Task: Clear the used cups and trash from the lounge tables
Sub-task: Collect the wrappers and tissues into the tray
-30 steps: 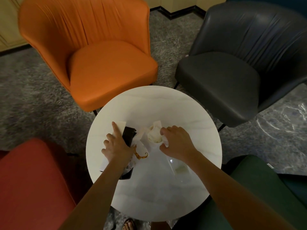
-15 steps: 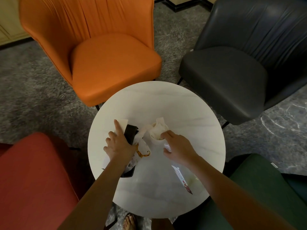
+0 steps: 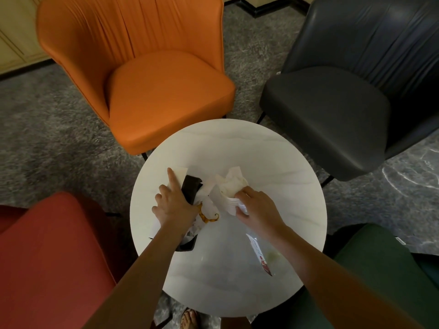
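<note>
I'm in a lounge seating corner. A small round white marbled counter (image 3: 237, 143) stands in the middle of four padded tub chairs drawn up close around it, each a different colour: an orange chair (image 3: 166, 91), a dark grey chair (image 3: 332, 119), a red chair (image 3: 47, 257) and a green chair (image 3: 380, 269). Mottled grey flooring (image 3: 47, 143) lies underneath, and pale wood panelling (image 3: 14, 39) lines the far wall.

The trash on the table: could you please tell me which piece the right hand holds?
The white cup stuffed with tissue, which the right hand grips; the dark wrapper lies against the left hand.
</note>
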A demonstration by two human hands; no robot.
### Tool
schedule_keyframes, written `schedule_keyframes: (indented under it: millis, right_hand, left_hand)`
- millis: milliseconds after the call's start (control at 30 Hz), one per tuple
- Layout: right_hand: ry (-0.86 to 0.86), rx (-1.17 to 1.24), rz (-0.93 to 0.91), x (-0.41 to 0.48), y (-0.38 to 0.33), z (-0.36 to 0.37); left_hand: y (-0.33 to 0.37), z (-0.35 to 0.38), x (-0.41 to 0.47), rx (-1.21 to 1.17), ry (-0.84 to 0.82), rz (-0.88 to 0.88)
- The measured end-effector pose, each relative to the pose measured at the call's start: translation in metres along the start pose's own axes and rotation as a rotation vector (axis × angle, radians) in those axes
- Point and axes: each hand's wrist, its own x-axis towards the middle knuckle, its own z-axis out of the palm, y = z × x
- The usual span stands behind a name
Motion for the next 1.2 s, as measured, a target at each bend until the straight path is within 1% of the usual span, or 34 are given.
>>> schedule_keyframes:
  millis: [133,233,433,633,800,900,1000,1067,1200]
  right_hand:
    - [0.069,-0.003,0.019,0.007,0.001,-0.019]
    - [0.142,0.042,0.016,0.012,-0.005,-0.037]
    - [0.328,0.066,0.046,0.003,-0.023,-0.071]
    - [0.412,0.088,0.300,-0.038,-0.042,-0.092]
    - [0.453,0.101,0.409,-0.070,-0.057,-0.088]
    - [0.476,0.114,0.452,-0.077,-0.060,-0.080]
    - [0.454,0.118,0.453,-0.072,-0.054,-0.070]
    - [0.434,0.102,0.428,-0.064,-0.048,-0.064]
    - [0.454,0.060,0.333,-0.048,-0.036,-0.052]
  left_hand:
    - [0.012,-0.021,0.001,0.005,0.028,0.023]
    - [0.023,-0.036,-0.001,0.003,0.046,0.058]
    - [0.042,-0.065,-0.017,0.012,0.089,0.186]
    - [0.056,-0.090,-0.047,0.019,0.087,0.332]
    - [0.047,-0.093,-0.066,0.054,0.085,0.404]
    - [0.037,-0.089,-0.070,0.044,0.072,0.395]
    - [0.027,-0.081,-0.066,0.038,0.073,0.362]
    - [0.023,-0.074,-0.061,0.038,0.061,0.335]
    - [0.017,-0.062,-0.055,0.035,0.039,0.286]
